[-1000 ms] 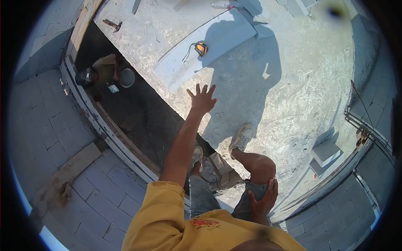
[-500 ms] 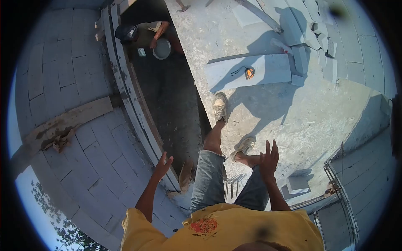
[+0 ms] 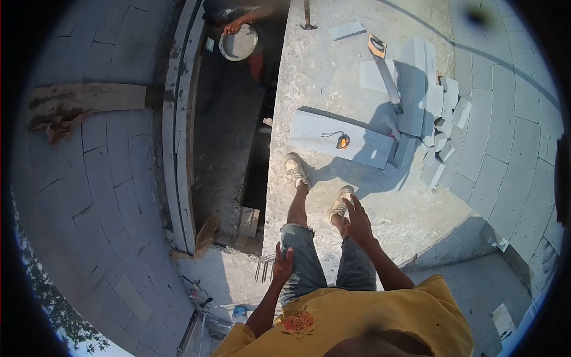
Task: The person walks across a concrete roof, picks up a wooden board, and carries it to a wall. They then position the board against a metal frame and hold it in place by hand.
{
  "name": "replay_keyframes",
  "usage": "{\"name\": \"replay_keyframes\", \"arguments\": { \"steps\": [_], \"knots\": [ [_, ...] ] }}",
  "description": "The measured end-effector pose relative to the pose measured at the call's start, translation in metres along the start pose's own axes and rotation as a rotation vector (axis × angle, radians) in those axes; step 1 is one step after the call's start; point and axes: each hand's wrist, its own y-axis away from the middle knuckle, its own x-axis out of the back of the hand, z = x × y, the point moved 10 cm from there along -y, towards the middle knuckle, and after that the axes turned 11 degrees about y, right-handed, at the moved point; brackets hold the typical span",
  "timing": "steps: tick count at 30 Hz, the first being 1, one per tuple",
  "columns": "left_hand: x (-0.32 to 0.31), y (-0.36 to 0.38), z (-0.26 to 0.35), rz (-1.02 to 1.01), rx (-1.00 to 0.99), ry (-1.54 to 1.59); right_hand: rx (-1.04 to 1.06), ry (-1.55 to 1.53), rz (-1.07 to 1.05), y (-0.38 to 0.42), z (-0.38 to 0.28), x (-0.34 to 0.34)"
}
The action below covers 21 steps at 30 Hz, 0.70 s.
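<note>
My left hand (image 3: 283, 265) hangs beside my left knee, fingers apart, holding nothing. In front of my right shin, my right hand (image 3: 358, 221) is also empty with its fingers spread. Ahead of my shoes lies a long pale block (image 3: 309, 132), and an orange-and-black tape measure (image 3: 342, 141) with a dark strap rests on it. Farther off, a handsaw (image 3: 388, 77) with an orange handle leans over other blocks. A hammer (image 3: 307, 19) lies on the concrete near the opening's edge.
Left of my feet is a deep opening (image 3: 223, 143) in the floor. Down in it, another person's hand (image 3: 233, 27) grips a round bucket (image 3: 239, 45). Broken block pieces (image 3: 445, 122) lie at the right wall. Metal bars (image 3: 263, 271) stick up near my left hand.
My view has turned, so the handsaw and hammer show more fully. My left hand has come in closer to my knee. The other person's bucket appears more tilted.
</note>
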Motion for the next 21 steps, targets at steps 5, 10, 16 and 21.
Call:
{"name": "replay_keyframes", "arguments": {
  "steps": [5, 10, 16, 21],
  "knots": [
    [0.044, 0.004, 0.098, 0.059, -0.042, 1.184, -0.035, 0.229, -0.022, -0.028, 0.002, 0.074],
    [0.037, 0.016, 0.086, -0.004, -0.07, 0.747, 0.172, 0.263, 0.294, -0.144, -0.102, 0.184],
    [-0.044, 0.023, 0.057, -0.018, 0.038, 0.617, 0.177, -0.137, 0.236, -0.318, -0.188, 0.241],
    [-0.087, -0.002, 0.1, 0.125, 0.125, 1.143, 0.066, -0.088, 0.224, -0.46, -0.125, 0.209]
  ]
}}
